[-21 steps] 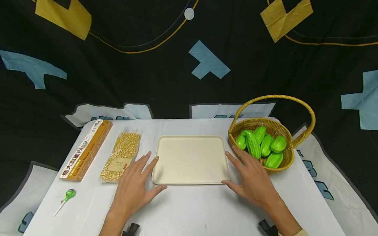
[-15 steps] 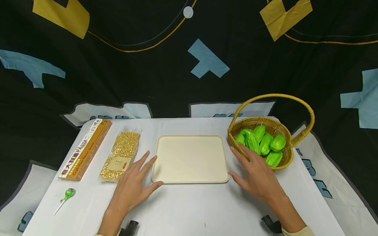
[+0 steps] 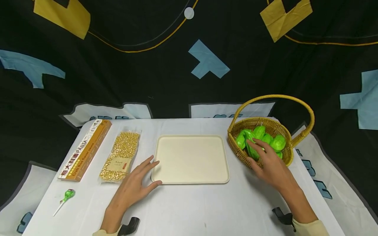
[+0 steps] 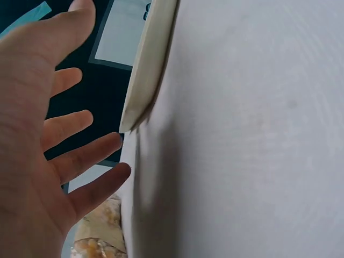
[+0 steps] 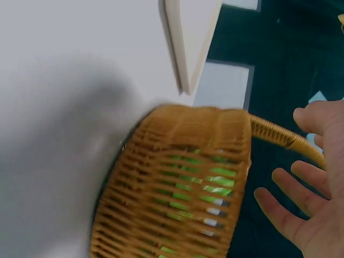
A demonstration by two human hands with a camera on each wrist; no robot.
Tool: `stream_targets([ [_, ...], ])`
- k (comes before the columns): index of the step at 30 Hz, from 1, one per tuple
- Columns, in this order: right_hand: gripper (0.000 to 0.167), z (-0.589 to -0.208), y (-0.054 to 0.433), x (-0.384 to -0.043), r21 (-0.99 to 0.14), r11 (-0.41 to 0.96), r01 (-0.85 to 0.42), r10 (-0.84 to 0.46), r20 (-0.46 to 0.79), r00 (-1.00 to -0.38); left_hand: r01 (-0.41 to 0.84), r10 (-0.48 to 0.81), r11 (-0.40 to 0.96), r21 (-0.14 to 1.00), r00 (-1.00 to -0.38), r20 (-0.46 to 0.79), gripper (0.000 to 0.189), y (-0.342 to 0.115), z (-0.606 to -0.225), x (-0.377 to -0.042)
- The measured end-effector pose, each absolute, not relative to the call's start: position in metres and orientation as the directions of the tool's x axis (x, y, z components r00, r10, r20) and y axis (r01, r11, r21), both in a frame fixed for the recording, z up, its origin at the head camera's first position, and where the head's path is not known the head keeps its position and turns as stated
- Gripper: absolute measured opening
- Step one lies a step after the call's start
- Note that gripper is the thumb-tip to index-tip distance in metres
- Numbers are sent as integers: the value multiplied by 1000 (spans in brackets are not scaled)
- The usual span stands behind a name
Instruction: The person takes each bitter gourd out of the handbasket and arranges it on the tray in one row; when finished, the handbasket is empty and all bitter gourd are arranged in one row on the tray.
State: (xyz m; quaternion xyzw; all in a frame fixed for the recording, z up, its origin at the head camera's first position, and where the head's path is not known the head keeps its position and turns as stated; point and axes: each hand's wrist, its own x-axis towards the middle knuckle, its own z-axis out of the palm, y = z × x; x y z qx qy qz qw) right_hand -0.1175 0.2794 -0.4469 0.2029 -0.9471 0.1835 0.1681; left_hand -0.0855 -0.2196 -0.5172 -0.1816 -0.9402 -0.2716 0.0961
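Note:
My right hand (image 3: 273,167) hovers over the near side of a wicker basket (image 3: 236,155), fingers spread and holding nothing. Inside lie several bright green, ridged vegetables (image 3: 259,132) that look like short bitter melons; the hand covers part of them in the head view. From the right wrist, the basket's woven wall (image 5: 172,188) shows with green between the strands. My left hand (image 3: 133,188) is spread beside the left end of a cream rectangular tray (image 3: 191,159), its thumb near the tray's front left corner. In the left wrist view the left hand (image 4: 48,140) holds nothing.
Left of the tray lies a clear bag of corn kernels (image 3: 125,146). Farther left are a long pasta box (image 3: 85,150) and a green lollipop (image 3: 69,194). The basket's tall handle (image 3: 273,96) arches above it. A dark patterned cloth (image 3: 165,85) hangs behind the table.
My right hand has moved right, from beside the tray to over the basket of green vegetables. My left hand has shifted slightly, staying near the tray's left end.

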Motion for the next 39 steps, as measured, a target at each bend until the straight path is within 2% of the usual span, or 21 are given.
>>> stream_targets([
  [18,66,-468,302,-148,-342,833,-435,-300,381,-874,409,313,764,499,-911,267,44,-227,-532,-95],
  [39,70,-471,308,-174,-452,837,-309,-236,211,-948,365,281,754,546,-931,234,50,-229,-535,-97],
])
